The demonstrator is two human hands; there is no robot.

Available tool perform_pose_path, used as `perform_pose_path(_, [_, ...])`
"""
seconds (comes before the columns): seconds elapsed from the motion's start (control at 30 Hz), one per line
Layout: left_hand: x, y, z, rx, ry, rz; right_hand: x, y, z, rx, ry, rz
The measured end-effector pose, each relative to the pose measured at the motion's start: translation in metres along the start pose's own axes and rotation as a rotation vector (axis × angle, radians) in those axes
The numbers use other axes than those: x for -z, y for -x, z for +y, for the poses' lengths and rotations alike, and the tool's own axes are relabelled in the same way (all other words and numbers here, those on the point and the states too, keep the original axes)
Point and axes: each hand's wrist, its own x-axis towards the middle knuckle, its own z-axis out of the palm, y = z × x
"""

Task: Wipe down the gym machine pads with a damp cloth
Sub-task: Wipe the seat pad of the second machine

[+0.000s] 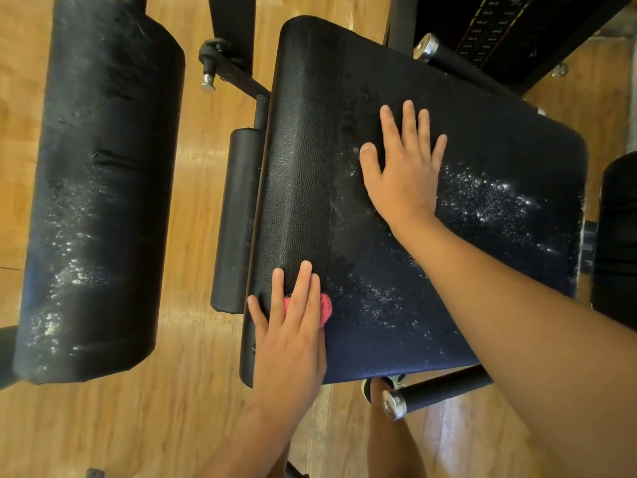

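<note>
Flat-fingered, the left hand [289,326] presses the pink cloth [325,307] onto the near-left corner of the seat pad [310,132] — white specks [482,198] lie rightward, past the splayed right hand [403,170]

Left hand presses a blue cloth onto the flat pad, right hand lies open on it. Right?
No: the head view shows the cloth is pink. The left hand presses it onto the flat pad; the right hand lies open on it.
</note>
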Motion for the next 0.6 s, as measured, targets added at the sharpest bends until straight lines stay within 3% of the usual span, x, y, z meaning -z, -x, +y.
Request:
perform_pose_path(0.13, [0.001,0.001,0.000,0.005,0.006,0.006,0.010,0.027,0.008,0.073,-0.096,-0.050])
perform_pose_path(0.37, [0.003,0.002,-0.002,-0.002,0.071,0.007,0.008,0.101,0.051,0.180,-0.001,-0.146])
perform_pose_path(0.6, [-0.005,0.009,-0.006,-0.004,0.042,0.032,-0.008,0.108,0.056,0.192,0.067,-0.106])
